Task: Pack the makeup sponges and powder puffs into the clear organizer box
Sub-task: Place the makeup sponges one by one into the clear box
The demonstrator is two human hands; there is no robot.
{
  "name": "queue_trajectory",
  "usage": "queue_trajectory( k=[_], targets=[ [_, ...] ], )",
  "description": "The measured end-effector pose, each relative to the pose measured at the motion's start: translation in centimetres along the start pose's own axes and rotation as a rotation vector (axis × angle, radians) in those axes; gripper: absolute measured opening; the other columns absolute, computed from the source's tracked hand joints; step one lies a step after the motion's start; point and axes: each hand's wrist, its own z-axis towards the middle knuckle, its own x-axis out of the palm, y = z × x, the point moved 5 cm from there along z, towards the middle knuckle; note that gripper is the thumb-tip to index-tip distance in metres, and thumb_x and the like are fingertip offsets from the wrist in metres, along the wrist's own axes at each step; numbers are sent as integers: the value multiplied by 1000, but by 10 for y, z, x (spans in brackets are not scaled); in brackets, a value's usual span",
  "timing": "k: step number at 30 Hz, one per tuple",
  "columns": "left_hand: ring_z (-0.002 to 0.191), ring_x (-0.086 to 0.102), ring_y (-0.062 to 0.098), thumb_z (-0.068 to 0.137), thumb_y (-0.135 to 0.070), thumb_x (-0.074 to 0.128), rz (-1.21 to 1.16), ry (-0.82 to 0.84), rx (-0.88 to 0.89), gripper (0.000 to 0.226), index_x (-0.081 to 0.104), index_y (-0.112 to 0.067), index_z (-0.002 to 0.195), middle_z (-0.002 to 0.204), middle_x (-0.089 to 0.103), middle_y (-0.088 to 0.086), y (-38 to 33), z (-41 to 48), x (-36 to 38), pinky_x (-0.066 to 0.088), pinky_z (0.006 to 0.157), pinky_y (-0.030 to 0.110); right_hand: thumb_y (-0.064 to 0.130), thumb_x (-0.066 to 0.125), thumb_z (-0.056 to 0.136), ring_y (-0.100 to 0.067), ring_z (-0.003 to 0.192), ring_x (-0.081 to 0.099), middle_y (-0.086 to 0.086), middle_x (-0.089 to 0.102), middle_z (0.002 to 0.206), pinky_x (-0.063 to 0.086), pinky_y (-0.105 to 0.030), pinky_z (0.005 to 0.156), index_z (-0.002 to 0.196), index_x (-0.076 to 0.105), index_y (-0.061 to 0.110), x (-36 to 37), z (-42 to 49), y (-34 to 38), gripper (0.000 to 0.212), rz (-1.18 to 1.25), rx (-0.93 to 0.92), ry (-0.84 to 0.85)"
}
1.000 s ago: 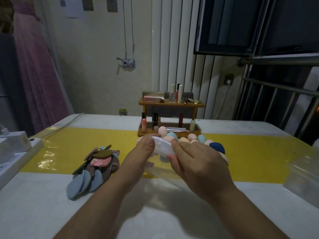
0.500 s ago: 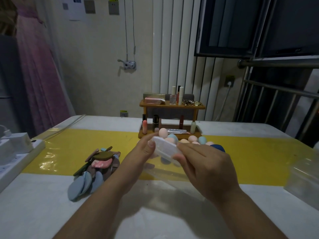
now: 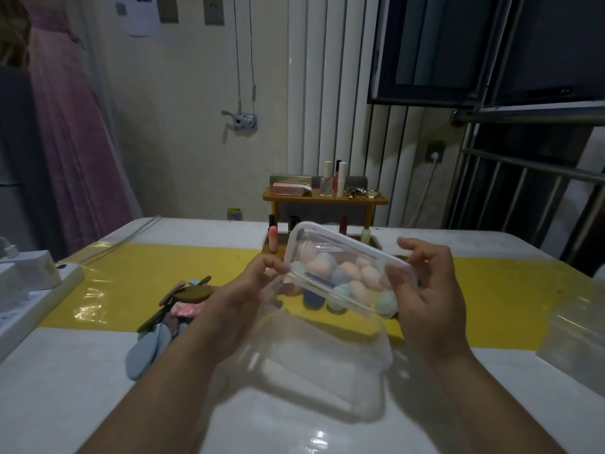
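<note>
Swings transparent rectangular plastic lid (image 3: 343, 268) up face-on since a moment ago, pinches its ends in left hand (image 3: 248, 290) and right hand (image 3: 429, 299), leaves clear organizer box (image 3: 320, 355) open below, pastel egg-shaped sponges (image 3: 312, 298) behind and flat powder puffs (image 3: 183, 309) left, unpacked.

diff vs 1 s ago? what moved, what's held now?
The clear lid has risen above the clear organizer box and tipped its broad face toward the camera. The hands moved apart: left hand pinches its left end, right hand holds the right end. Unchanged: box on the table, powder puffs piled at left, makeup sponges behind, none packed.
</note>
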Motion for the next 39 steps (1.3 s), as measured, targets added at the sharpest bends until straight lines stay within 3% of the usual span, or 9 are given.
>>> queue_trajectory(
  k=[5, 8, 12, 15, 18, 26, 32, 36, 39],
  targets=[
    [102, 57, 26, 49, -4, 48, 135, -130, -115, 50, 71, -24, 89, 118, 59, 13, 11, 4, -10, 40, 85, 43, 14, 71, 89, -12, 94, 62, 13, 63, 102, 48, -16, 71, 78, 48, 27, 2, -2, -21, 29, 57, 121, -52],
    [100, 56, 28, 50, -1, 51, 115, -174, -168, 66, 74, -30, 105, 118, 56, 14, 18, 6, -10, 44, 81, 41, 9, 74, 86, -6, 81, 60, 1, 63, 91, 45, -16, 67, 75, 54, 26, 9, -4, -33, 28, 14, 150, 7],
    [101, 59, 27, 55, 9, 53, 70, -243, -145, 74, 70, -32, 113, 121, 57, 14, 21, 6, -15, 46, 82, 42, 12, 74, 86, -8, 80, 67, -1, 68, 92, 49, -20, 65, 85, 65, 25, 19, -6, -50, 15, 60, 338, 167],
    [99, 60, 29, 75, 21, 55, 99, -279, -127, 68, 68, -32, 116, 115, 59, 14, 24, 7, -15, 46, 77, 42, 6, 74, 85, -6, 89, 70, 10, 70, 105, 55, -24, 73, 102, 68, 26, 27, -11, -56, 26, 97, 445, 284],
    [91, 61, 28, 84, 14, 60, 175, -321, -111, 56, 67, -34, 114, 107, 62, 13, 24, 7, -12, 52, 74, 42, 8, 74, 86, -8, 88, 70, 14, 69, 109, 58, -32, 79, 106, 68, 32, 27, -12, -58, 33, 40, 431, 297],
    [88, 63, 23, 83, 14, 55, 266, -447, -84, 59, 63, -36, 113, 106, 68, 9, 20, 4, -9, 53, 71, 35, 14, 72, 89, 2, 76, 64, 13, 69, 93, 55, -18, 67, 119, 62, 37, 29, -11, -62, 39, -45, 435, 366],
    [96, 64, 35, 81, 18, 58, 179, -478, -115, 59, 63, -31, 113, 101, 66, 14, 20, 2, -8, 55, 90, 54, 24, 64, 93, -10, 96, 60, 13, 64, 106, 52, -27, 76, 127, 59, 39, 31, -11, -59, 37, -133, 410, 423],
    [102, 65, 37, 81, 18, 59, 182, -501, -119, 59, 63, -31, 113, 103, 67, 14, 19, 0, -7, 56, 89, 53, 19, 61, 95, -10, 96, 62, 7, 67, 108, 46, -23, 73, 117, 66, 26, 14, -1, -58, 24, -202, 358, 271],
    [102, 65, 36, 82, 18, 57, 178, -514, -121, 58, 63, -30, 113, 103, 68, 12, 15, -2, -6, 55, 90, 54, 7, 64, 89, -16, 96, 60, 2, 65, 116, 43, -26, 79, 118, 68, 20, 5, 6, -66, 32, -399, 366, 281]
  ],
)
